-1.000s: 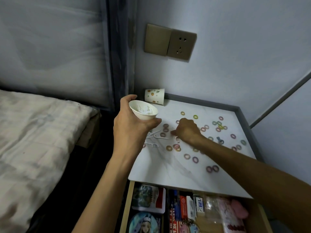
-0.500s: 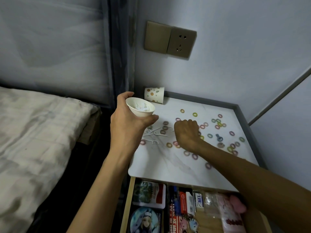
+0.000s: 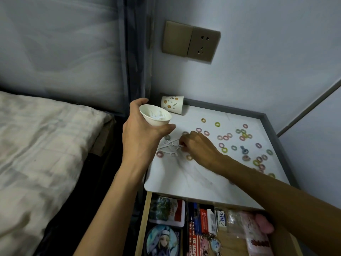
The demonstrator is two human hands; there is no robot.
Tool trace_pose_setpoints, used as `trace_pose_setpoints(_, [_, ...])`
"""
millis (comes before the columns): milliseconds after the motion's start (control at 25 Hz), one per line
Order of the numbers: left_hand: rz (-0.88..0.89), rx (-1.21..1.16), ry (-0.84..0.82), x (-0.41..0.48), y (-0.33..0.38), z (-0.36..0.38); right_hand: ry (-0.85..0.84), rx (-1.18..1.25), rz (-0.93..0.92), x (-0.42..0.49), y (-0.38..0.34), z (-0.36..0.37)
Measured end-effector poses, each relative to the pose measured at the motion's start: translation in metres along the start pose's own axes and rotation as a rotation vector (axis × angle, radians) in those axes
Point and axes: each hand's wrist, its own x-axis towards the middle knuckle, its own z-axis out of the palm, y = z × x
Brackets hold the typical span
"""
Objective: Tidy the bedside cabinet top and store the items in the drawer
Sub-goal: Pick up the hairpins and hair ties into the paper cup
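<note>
Cabinet top [image 3: 184, 179] carries rings [image 3: 224, 150] scattered toward its right rim; left hand [image 3: 140, 134] grips cup [image 3: 155, 116], right hand [image 3: 200, 146] pinches white picks [image 3: 170, 145]

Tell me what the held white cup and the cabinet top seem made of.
White cup: probably paper, matte, with a thin rim. Cabinet top: smooth, white with grey veins; marble or a marble-look laminate, cannot tell which.

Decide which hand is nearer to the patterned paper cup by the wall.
Left. The left hand, gripping a white cup, is just in front of the patterned cup; the right hand is farther forward on the cabinet top, pinching white picks.
</note>
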Motion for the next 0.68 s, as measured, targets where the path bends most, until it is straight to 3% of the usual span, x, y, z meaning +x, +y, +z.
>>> trace_pose_setpoints(400, [-0.007,-0.011,0.000,0.0014,-0.0013,0.0025,-0.022,0.460,0.333,-0.0057,-0.0026,0.0026])
trace_pose_setpoints(680, [-0.003,0.003,0.000,0.0016,-0.0012,0.0032,-0.035,0.516,0.342,0.0022,0.0050,0.0051])
